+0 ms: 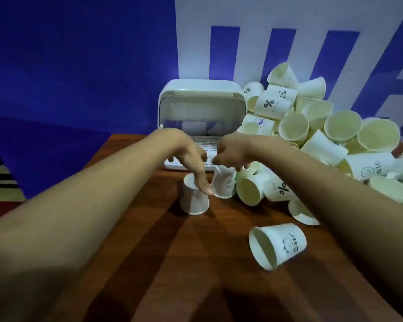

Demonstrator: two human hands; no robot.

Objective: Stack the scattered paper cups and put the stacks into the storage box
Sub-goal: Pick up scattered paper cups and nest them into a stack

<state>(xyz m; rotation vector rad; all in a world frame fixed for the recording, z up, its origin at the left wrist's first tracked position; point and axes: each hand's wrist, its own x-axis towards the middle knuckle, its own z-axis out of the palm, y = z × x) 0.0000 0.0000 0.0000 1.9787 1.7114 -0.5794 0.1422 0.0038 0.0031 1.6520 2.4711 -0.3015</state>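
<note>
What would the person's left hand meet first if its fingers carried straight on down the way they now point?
The left hand points its fingers down at the upright paper cup below it; the fingertips already seem to touch its near side. Past the cup, the wooden table.

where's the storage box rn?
In the head view the storage box sits at the far edge of the wooden table, centre frame, lid up. It is just beyond both hands, with the pile of paper cups on its right.
</note>
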